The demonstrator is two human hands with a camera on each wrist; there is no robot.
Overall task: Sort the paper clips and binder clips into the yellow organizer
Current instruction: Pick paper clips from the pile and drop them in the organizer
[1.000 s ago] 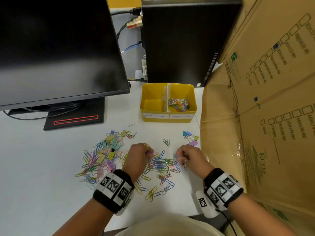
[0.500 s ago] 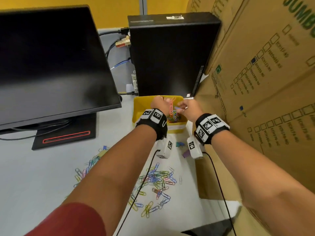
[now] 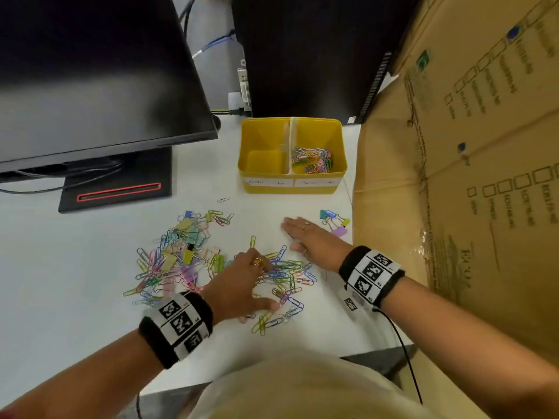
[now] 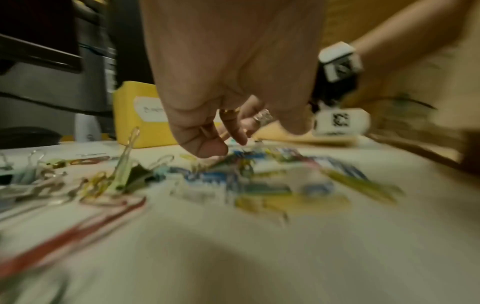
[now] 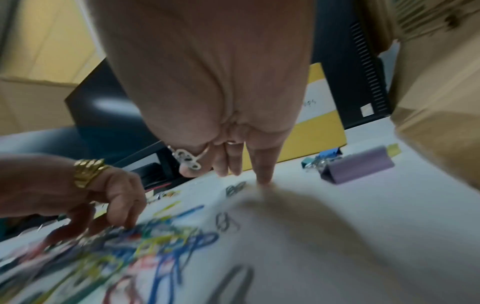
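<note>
- My left grip (image 3: pixel 242 282) rests with loosely bent fingers on the pile of coloured wire paper clips (image 3: pixel 287 273) at bench centre, grasping nothing I can see.
- My right grip (image 3: pixel 308 237) lies flat, released, at 1 o'clock of that pile.
- The yellow plastic two-compartment organizer (image 3: pixel 292 187) stands at 12 o'clock, paper clips in its right compartment.
- Pastel metal binder clips (image 3: pixel 181 246) lie at 9 o'clock.

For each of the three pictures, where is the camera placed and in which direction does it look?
Head: on the head, looking down at the desk; both forearms, left hand and right hand show.
Left wrist: low under the left hand, facing forward over the clips to the organizer.
Right wrist: under the right hand, facing forward; the left hand shows too.
All share the organizer and clips.
</note>
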